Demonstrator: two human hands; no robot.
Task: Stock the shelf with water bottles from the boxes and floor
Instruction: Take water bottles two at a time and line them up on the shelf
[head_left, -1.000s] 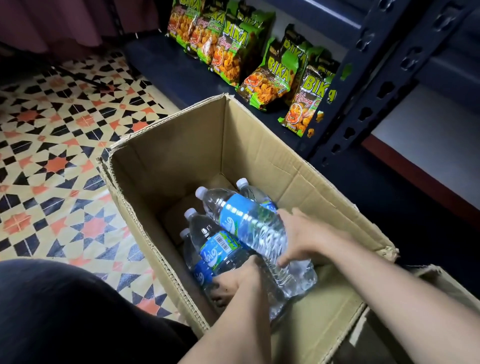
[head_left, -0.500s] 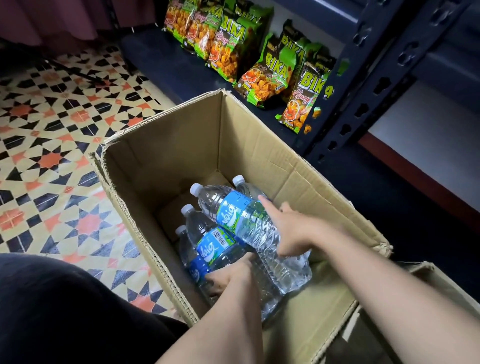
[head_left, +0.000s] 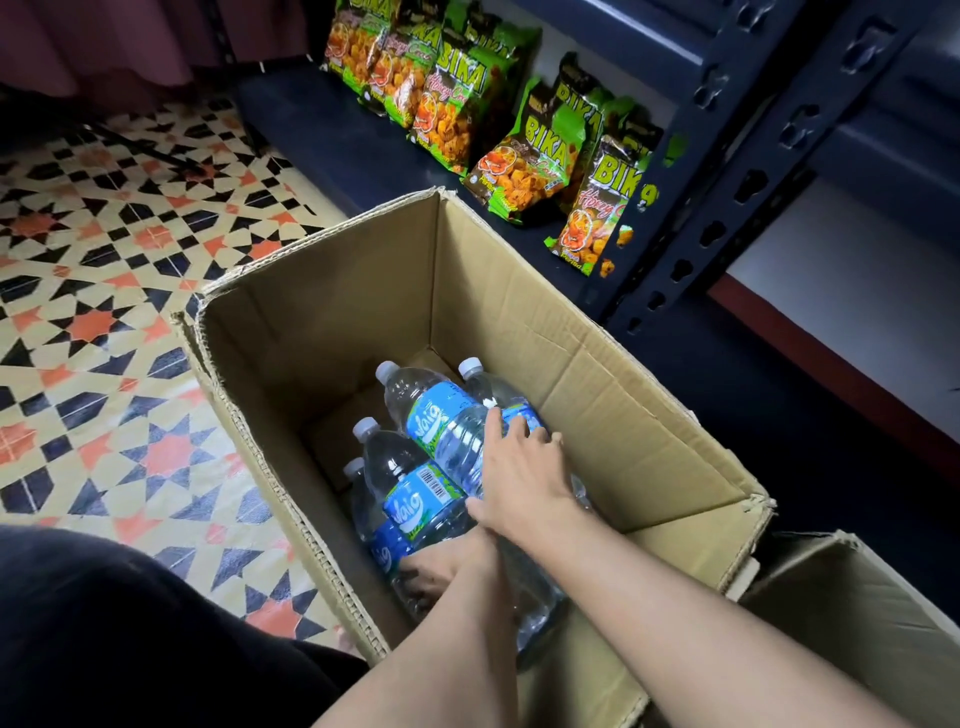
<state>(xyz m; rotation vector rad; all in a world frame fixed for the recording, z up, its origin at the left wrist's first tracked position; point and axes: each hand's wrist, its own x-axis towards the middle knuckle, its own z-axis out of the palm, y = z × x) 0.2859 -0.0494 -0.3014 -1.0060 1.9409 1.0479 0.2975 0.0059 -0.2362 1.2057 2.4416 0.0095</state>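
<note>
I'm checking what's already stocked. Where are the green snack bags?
In the head view, the green snack bags stand in a row on the dark low shelf, upper centre, just beyond the open cardboard box.

Brown corrugated cardboard box (head_left: 337, 312): plain, unprinted. Clear plastic water bottles (head_left: 415, 384): white caps (head_left: 387, 370), blue-and-green labels (head_left: 431, 422). Tiled floor (head_left: 93, 322): cream, black and orange star pattern. Glossy snack bags (head_left: 540, 150): green with orange. Metal shelf (head_left: 332, 135): dark blue.
</note>
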